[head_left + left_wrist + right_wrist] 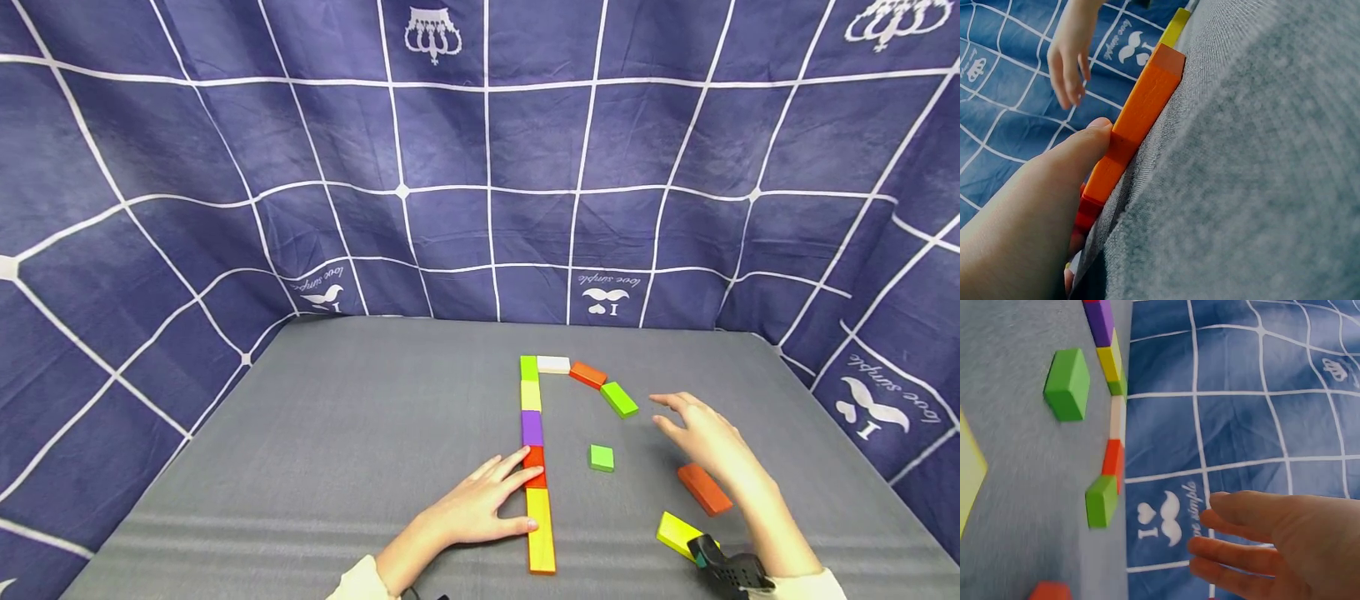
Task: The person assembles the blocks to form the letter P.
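Note:
A straight row of blocks runs away from me: orange (541, 550), red (535, 460), purple (532, 427), pale yellow (530, 395) and green (528, 367). My left hand (476, 507) rests on its near part, fingers spread over the red block and thumb against the orange one. From the far end, a white block (553, 364), a red-orange block (588, 375) and a green block (619, 400) curve to the right. Beyond that curve's end, my right hand (701, 429) hovers with nothing in it. The right wrist view shows its fingers (1229, 550) loosely extended.
Inside the curve lies a small green block (602, 458) by itself. Below the right forearm are a loose red-orange block (703, 489) and a yellow block (677, 534), partly covered by the black wrist strap. A blue gridded cloth (442, 225) hangs behind the grey table (337, 433).

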{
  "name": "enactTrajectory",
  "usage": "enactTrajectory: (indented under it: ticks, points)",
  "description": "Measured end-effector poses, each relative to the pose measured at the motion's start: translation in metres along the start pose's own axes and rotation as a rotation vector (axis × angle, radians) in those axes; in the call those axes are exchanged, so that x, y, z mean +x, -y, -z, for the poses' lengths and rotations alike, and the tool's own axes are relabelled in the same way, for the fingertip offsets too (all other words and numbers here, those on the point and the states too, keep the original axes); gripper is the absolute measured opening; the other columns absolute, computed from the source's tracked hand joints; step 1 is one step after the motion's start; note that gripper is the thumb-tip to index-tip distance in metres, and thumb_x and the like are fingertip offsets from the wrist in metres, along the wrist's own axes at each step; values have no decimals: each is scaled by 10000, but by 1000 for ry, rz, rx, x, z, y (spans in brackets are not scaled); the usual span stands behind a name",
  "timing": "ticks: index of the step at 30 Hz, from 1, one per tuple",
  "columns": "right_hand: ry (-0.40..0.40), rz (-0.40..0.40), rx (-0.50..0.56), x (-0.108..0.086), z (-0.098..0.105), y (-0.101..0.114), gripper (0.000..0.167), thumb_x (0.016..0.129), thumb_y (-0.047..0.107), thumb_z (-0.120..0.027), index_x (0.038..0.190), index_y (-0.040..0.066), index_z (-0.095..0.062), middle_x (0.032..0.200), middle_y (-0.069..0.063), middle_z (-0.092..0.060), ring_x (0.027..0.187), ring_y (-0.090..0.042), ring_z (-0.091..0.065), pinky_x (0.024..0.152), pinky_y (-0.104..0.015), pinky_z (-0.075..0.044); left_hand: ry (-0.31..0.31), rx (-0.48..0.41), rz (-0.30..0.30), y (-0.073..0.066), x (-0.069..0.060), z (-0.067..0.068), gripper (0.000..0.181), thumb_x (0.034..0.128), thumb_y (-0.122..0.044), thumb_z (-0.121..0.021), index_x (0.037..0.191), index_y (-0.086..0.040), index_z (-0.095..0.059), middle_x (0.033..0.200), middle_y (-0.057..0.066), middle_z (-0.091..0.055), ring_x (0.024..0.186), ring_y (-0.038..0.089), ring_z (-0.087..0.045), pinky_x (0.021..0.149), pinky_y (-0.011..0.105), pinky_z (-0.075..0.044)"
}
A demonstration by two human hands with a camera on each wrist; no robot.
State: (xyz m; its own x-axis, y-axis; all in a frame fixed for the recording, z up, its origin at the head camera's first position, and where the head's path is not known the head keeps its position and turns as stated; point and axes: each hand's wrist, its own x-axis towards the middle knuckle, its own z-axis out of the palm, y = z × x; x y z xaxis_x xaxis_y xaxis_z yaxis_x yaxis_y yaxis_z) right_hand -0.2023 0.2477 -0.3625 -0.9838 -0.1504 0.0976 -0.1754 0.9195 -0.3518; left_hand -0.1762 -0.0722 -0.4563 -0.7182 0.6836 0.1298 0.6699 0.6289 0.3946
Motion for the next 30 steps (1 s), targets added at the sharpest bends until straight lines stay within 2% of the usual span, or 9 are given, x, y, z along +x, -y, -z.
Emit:
enactTrajectory:
  ticks: [6, 14, 18, 21, 25, 30]
  points:
    - [8, -5, -42, -24, 2, -12, 369, 861, 243, -593, 1173, 46, -585, 1147, -212, -566, 1031, -416, -544, 745, -581, -450, -13, 17, -22, 3, 0, 1, 637, 864, -602, -424, 1409, -290, -313, 1517, -28, -210, 1349, 188, -322, 1125, 396, -253]
    - [27, -49, -98, -50, -14, -33, 361, 807, 211, -654, 1128, 52, -608, 1104, -189, -571, 967, -422, -573, 634, -606, -458, -17, 8, -19, 3, -1, 1, 633, 861, -585, -449, 1405, -286, -323, 1515, -21, -218, 1349, 223, -321, 1115, 411, -268]
    - [29, -71, -102, -59, -24, -42, 385, 776, 194, -683, 1118, 38, -601, 1064, -180, -567, 886, -368, -592, 587, -550, -467, -21, 13, -22, 2, 0, 1, 636, 861, -587, -447, 1404, -280, -327, 1514, -16, -221, 1349, 230, -320, 1111, 413, -274]
    - [-9, -64, -91, -65, -32, -45, 409, 748, 176, -707, 1111, 25, -593, 1021, -186, -575, 817, -323, -592, 562, -481, -465, -16, 8, -16, 1, 0, 0, 640, 858, -595, -445, 1404, -281, -328, 1516, -19, -217, 1353, 241, -311, 1111, 415, -274]
    - [-58, -33, -70, -69, -39, -44, 449, 717, 146, -728, 1107, -25, -583, 973, -195, -572, 763, -287, -575, 578, -427, -459, -18, 14, -12, 1, 0, -1, 639, 855, -598, -447, 1401, -286, -332, 1514, -19, -222, 1355, 230, -308, 1113, 408, -272]
    - [-71, 24, -28, -69, -45, -40, 496, 691, 129, -748, 1101, -91, -575, 1037, -220, -535, 840, -336, -591, 666, -472, -499, -19, 16, -13, 0, 0, -1, 639, 856, -602, -442, 1401, -286, -332, 1514, -20, -223, 1358, 191, -308, 1123, 398, -256]
